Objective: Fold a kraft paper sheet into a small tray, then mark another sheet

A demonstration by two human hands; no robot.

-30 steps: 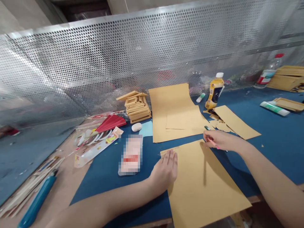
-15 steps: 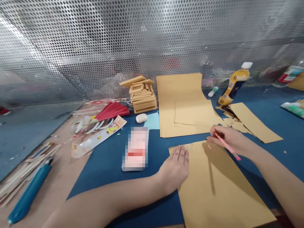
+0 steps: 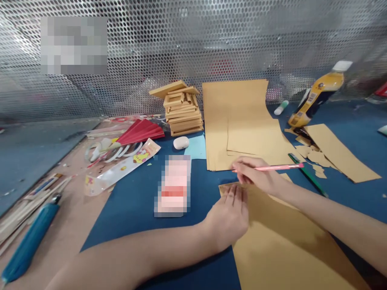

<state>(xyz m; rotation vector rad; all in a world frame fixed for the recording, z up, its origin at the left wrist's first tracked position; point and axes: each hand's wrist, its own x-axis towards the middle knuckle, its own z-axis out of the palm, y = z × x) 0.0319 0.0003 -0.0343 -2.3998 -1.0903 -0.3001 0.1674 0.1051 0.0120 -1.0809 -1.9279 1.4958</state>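
My left hand (image 3: 231,215) lies with fingers stretched out, pressing on the upper left of a large sheet of brown kraft paper (image 3: 272,245). Just beyond those fingers my right hand (image 3: 254,173) is closed around a slim pink pen (image 3: 282,167). The pen lies nearly level, its back end pointing right and its front end close to the sheet's upper left edge. Whether the tip touches the paper I cannot tell. A green pencil (image 3: 308,175) rests on the blue tabletop to the right of my right hand.
Behind the hands are more kraft sheets (image 3: 236,96) and a stack of folded kraft pieces (image 3: 183,112). A white earbud case (image 3: 181,143) and a blurred pink object (image 3: 173,187) lie left. Paper scraps (image 3: 317,157), a yellow bottle (image 3: 317,96) and a blue-handled tool (image 3: 32,241) surround the area.
My right hand has moved left with the pink pen, from the sheet's upper right to near my left fingers. The pen has swung to nearly level. My left hand stays on the paper.
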